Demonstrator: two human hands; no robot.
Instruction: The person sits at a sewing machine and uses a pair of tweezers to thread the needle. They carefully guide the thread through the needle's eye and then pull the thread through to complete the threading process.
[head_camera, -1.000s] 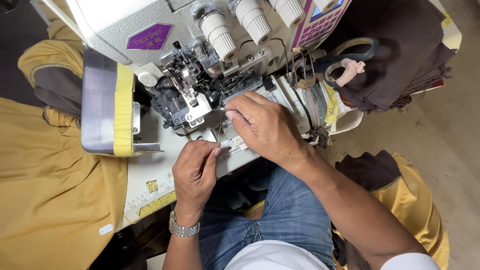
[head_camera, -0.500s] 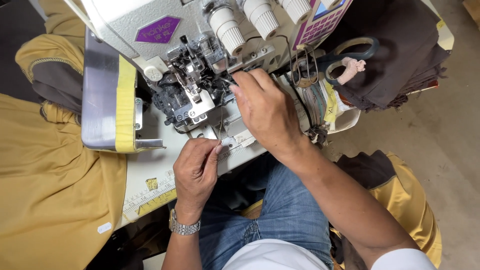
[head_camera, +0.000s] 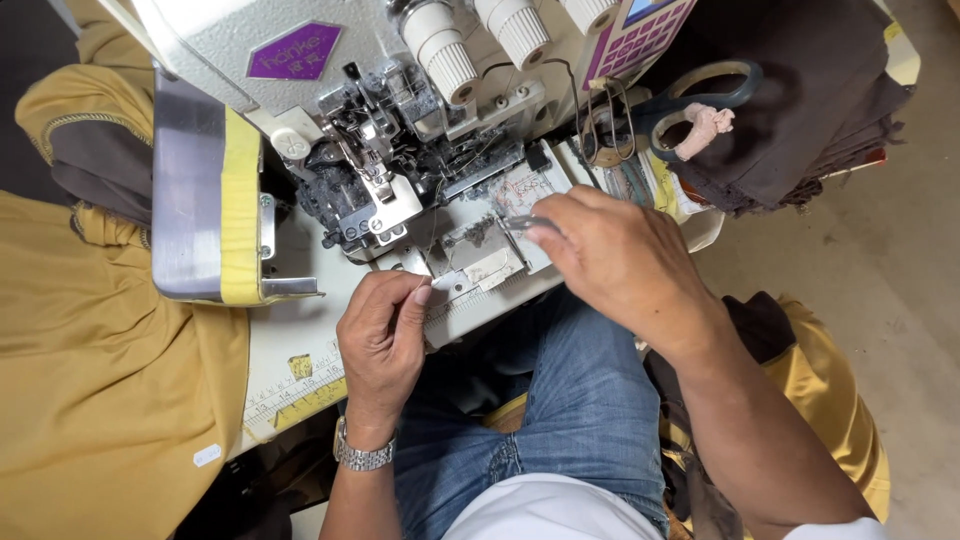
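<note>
Head view: left hand (head_camera: 385, 335) pinched on thread end at table edge (head_camera: 300, 335); right hand (head_camera: 620, 265) gripping tweezers (head_camera: 522, 223) beside overlock machine (head_camera: 400, 170) looper area. Keep thread taut, steady tweezer tip, feed slowly, avoid snagging neighbouring threads.

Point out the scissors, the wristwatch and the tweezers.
scissors (head_camera: 742, 82): head view, on the dark handle loop.
wristwatch (head_camera: 362, 458): head view, on the metal band.
tweezers (head_camera: 522, 223): head view, on the metal tip past the right hand's fingers.
</note>
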